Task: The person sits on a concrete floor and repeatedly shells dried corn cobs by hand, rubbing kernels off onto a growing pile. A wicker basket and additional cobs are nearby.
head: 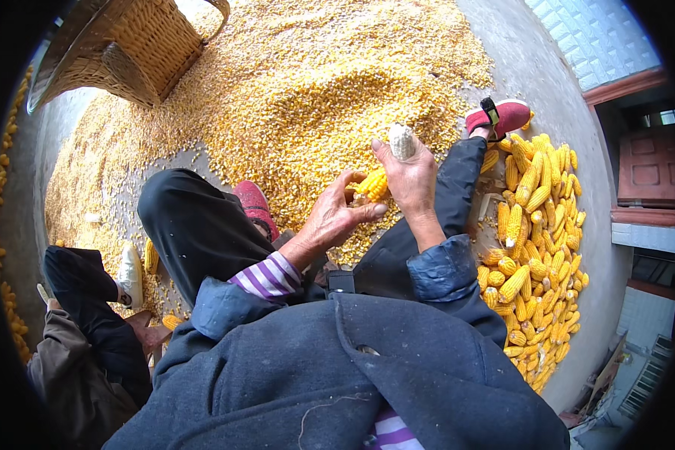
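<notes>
My left hand (337,211) grips a yellow corn ear (374,185) between thumb and fingers, over the heap of loose kernels. In my right hand (413,180) is a pale, bare corncob (401,142), its end sticking up past the thumb. Both hands are close together, and the right one meets the far end of the yellow ear. Part of that ear is hidden by my fingers. Below and beyond my hands spreads a wide heap of shelled corn kernels (315,112).
A pile of unshelled corn ears (534,270) lies to my right. A wicker basket (140,50) stands at the upper left, on the kernels' edge. Another person's leg (84,298) and sleeve are at the lower left. My red shoes (506,116) rest by the heap.
</notes>
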Demonstrator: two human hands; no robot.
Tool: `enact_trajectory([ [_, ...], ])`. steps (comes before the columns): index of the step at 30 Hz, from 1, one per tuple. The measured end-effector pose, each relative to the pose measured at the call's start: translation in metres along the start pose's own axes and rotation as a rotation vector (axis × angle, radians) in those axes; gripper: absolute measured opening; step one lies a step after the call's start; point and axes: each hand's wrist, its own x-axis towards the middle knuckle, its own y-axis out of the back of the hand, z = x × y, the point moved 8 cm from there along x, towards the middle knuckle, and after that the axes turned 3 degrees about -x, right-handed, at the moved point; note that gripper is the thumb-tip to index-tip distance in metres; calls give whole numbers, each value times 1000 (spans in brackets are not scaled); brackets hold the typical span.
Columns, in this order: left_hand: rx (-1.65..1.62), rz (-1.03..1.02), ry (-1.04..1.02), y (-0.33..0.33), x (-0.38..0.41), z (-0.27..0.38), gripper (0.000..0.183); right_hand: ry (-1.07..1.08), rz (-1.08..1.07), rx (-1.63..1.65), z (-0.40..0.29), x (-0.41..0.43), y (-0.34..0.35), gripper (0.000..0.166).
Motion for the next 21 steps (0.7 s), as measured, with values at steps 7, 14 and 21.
enact_trajectory([
  [7,-191,-52,59,-5,-5,1,38,-151,-87,-40,13,3,-5,31],
  [14,-343,-75,194,-2,2,-20,39,-152,-46,226,32,-1,-6,25],
  [21,-173,-279,353,-22,-16,-15,46,-134,13,160,25,-2,1,21],
])
